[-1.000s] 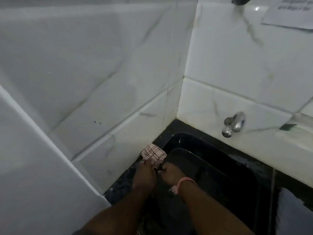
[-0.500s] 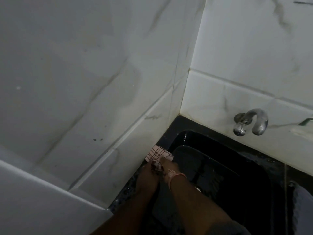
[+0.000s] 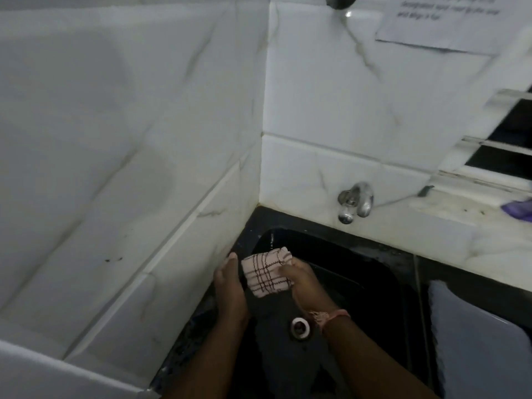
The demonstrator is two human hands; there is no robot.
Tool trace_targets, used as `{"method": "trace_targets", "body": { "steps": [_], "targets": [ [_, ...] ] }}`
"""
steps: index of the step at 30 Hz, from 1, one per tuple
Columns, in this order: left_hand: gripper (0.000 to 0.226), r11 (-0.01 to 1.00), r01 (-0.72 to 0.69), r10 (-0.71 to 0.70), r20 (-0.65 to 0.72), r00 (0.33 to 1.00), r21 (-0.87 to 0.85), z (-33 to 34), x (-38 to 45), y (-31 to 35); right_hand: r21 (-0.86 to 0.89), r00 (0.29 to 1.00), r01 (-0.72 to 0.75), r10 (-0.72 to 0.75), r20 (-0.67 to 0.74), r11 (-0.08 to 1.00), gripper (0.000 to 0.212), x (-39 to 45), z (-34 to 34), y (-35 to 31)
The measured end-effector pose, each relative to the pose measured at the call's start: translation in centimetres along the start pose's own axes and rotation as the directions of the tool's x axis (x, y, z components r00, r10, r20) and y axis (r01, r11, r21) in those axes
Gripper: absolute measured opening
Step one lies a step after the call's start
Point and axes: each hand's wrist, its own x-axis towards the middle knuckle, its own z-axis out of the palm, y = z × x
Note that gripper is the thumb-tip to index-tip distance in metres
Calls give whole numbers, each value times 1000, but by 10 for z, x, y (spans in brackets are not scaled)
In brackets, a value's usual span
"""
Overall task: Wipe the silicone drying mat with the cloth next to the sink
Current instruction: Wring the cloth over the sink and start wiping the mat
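Note:
A pink cloth with dark check lines is bunched up over the left side of the black sink. My right hand grips the cloth from the right, fingers curled over it. My left hand lies against the cloth's left edge with its fingers straight, close to the tiled wall. Below the cloth a dark grey silicone mat lies in the sink between my forearms; its edges are hard to make out in the dim light.
A chrome tap juts from the back wall above the sink. The metal drain ring shows beside my right wrist. A pale grey tray-like surface sits right of the sink. A purple item lies on the ledge below the window louvres.
The cloth lay flat at the sink's left corner under my fingertips; now it is bunched and held between both hands, further over the sink. The view has tilted up.

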Motion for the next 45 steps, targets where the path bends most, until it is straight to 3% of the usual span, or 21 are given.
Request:
{"method": "trace_targets", "body": {
  "steps": [2,5,7,9,12,17,20,22,24,26,27,29,31,34,37,40,43,45],
  "targets": [
    [58,996,47,-23,310,951,-71,14,-8,8,14,999,23,-23,39,1000,33,-16,-18,-9],
    [53,992,120,-110,637,763,27,36,-29,12,110,997,69,-73,33,992,45,-37,-42,-19],
    [49,989,119,-147,719,679,90,47,-43,7,137,994,105,-104,-13,985,40,-52,-57,-24],
    [48,970,218,-223,740,634,106,56,-60,-7,126,989,139,-132,-62,982,34,-68,-79,-29],
    [43,936,332,-301,759,577,119,71,-89,-31,-33,978,161,-164,-128,986,21,-90,-115,-27],
    [39,931,325,-338,719,607,163,101,-147,-65,-387,941,125,-233,-245,914,14,-132,-168,-25],
    [44,920,354,-365,699,615,170,122,-187,-87,-540,946,1,-176,-273,842,30,-162,-212,-28],
    [44,902,377,-408,709,576,212,136,-207,-98,-411,949,-49,-87,-304,910,39,-182,-236,-26],
    [42,888,338,-454,716,531,313,153,-234,-110,-77,968,-64,44,-246,995,45,-202,-264,-17],
    [36,866,251,-498,690,526,433,169,-263,-125,211,975,-152,181,-127,966,39,-225,-284,-1],
    [33,849,206,-514,674,530,486,177,-278,-135,280,960,-190,237,-147,941,38,-238,-295,8],
    [30,808,162,-559,651,513,567,193,-302,-156,286,938,-149,227,-262,947,32,-259,-322,30],
    [26,745,150,-627,606,490,650,204,-320,-175,170,928,-98,152,-340,981,25,-280,-350,49],
    [21,707,63,-612,564,555,704,217,-346,-207,111,878,-65,110,-467,992,28,-308,-390,63],
    [16,726,-11,-528,568,631,687,230,-367,-238,144,888,-62,121,-444,988,27,-330,-418,66],
    [15,688,-103,-515,583,629,719,241,-389,-264,131,845,-59,119,-521,990,32,-353,-445,68],
    [18,674,-72,-572,580,580,735,252,-409,-279,255,808,71,94,-582,964,31,-372,-476,68],
    [13,687,-68,-536,569,624,723,256,-410,-279,344,757,185,89,-647,921,32,-382,-497,68]
  ]
}}
